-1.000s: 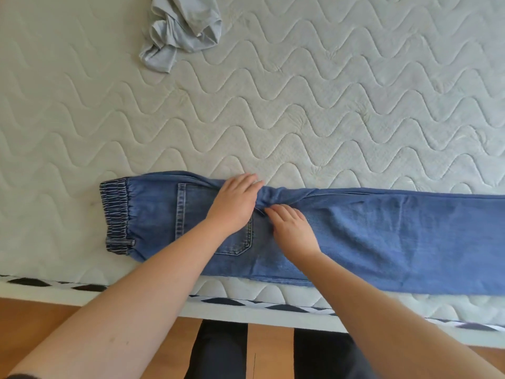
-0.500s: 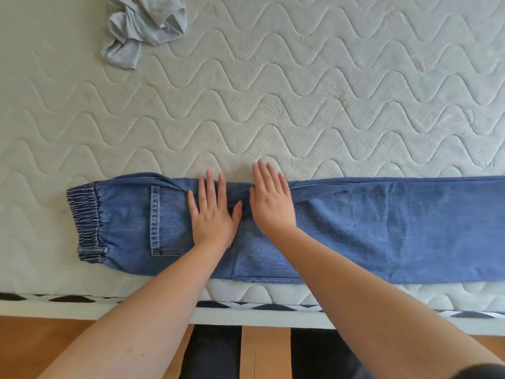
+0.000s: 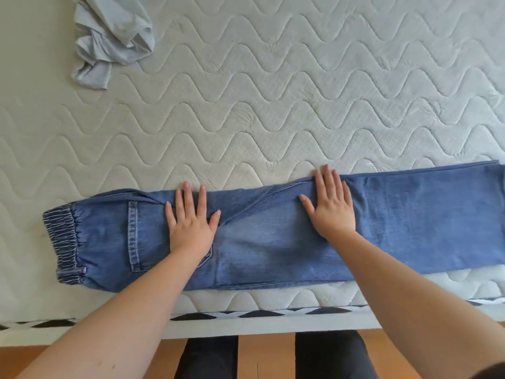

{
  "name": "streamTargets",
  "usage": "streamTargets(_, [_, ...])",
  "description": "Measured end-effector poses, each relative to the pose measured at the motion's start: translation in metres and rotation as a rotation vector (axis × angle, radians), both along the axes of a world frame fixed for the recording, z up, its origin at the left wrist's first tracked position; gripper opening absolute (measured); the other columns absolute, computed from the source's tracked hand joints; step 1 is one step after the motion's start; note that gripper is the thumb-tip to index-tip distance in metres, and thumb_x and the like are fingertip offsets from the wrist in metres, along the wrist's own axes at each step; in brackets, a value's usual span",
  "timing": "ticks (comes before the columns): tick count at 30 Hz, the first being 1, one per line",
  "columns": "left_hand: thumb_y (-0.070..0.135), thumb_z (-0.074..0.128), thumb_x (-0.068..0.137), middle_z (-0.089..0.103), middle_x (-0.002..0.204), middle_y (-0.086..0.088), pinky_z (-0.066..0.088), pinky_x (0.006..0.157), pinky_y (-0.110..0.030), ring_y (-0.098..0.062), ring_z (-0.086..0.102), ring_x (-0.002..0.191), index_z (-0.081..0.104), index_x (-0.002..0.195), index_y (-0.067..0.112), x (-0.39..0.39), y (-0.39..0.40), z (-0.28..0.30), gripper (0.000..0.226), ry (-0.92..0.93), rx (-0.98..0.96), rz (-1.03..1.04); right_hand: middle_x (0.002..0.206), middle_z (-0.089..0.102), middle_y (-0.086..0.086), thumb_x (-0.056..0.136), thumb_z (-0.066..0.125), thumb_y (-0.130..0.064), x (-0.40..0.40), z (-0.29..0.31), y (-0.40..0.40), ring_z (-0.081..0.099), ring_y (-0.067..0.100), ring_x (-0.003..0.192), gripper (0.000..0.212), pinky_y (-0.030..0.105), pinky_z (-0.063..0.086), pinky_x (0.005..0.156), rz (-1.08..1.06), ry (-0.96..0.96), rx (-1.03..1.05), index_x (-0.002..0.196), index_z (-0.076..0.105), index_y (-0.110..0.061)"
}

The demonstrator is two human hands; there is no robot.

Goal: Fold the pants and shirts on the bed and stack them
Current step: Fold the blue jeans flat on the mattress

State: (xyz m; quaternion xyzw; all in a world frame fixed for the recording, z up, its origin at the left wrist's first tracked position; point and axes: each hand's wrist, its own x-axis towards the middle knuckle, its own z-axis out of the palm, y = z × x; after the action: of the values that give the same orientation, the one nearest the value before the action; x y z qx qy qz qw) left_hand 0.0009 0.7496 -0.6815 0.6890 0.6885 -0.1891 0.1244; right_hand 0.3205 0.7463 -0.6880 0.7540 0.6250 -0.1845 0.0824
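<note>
Both hands are flat on the denim, fingers straight and spread, pressing rather than gripping anything. The left hand point(image 3: 191, 225) sits on the seat area right next to the back pocket, and the right hand point(image 3: 332, 207) is further along the leg, a fair gap between the two.

The blue denim pants with the elastic gathered waistband point(image 3: 259, 242) are already doubled leg-on-leg and lie along the near edge of the white quilted mattress point(image 3: 273, 105). Their long axis runs straight left to right across the person's body: waistband out past the left hand, leg ends past the right hand, running off the frame edge, so I can't see the hems. So my guess for the next fold is bringing one end over toward the other along that axis. The left hand is nearer the waistband, the right nearer the legs.

Count: one pair of pants, plus one crumpled pale grey garment point(image 3: 109, 39) well beyond the pants, up toward the far left of the mattress. Probably a shirt, can't tell for sure. No stack in view yet.
</note>
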Motion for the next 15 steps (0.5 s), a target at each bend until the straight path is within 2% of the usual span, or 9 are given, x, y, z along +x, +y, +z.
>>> streamTargets(3, [0.052,0.014,0.101,-0.01,0.164,-0.014,-0.006,0.119,-0.053,-0.032,-0.005,0.151,-0.015,0.152,0.03,0.004,0.004,0.013,0.063,-0.023,0.007,-0.077,0.164,-0.008,-0.006,0.097,0.013,-0.067,0.035,0.006,-0.006,-0.007,0.012,0.151,0.073,0.035,-0.011,0.121,-0.059,-0.04,-0.028,0.156,-0.005,-0.029])
streamTargets(6, [0.043,0.008,0.103,-0.008,0.165,-0.003,0.0,0.122,-0.05,-0.022,-0.004,0.152,-0.008,0.155,0.027,0.021,0.011,0.023,0.057,-0.078,0.02,-0.279,0.164,-0.011,-0.008,0.096,0.011,-0.066,0.077,0.012,-0.018,-0.01,0.009,0.15,0.071,0.037,-0.014,0.12,-0.096,-0.053,-0.053,0.155,-0.007,-0.03])
streamTargets(11, [0.05,-0.007,0.094,-0.014,0.164,0.005,0.0,0.122,-0.042,-0.016,-0.008,0.152,-0.013,0.153,0.025,0.094,0.029,0.027,0.065,-0.194,-0.044,-0.448,0.163,-0.011,-0.01,0.095,0.011,-0.066,0.136,0.014,-0.047,-0.011,0.007,0.149,0.074,0.035,-0.011,0.12,-0.106,-0.064,-0.084,0.156,-0.007,-0.028])
streamTargets(15, [0.051,-0.003,0.098,-0.012,0.164,0.003,0.002,0.123,-0.043,-0.017,-0.008,0.152,-0.008,0.156,0.024,0.17,0.036,0.021,0.064,-0.247,-0.045,-0.579,0.164,-0.007,-0.011,0.097,0.017,-0.064,0.178,0.016,-0.068,-0.009,0.008,0.15,0.07,0.036,-0.008,0.121,-0.174,-0.057,-0.085,0.156,-0.003,-0.032])
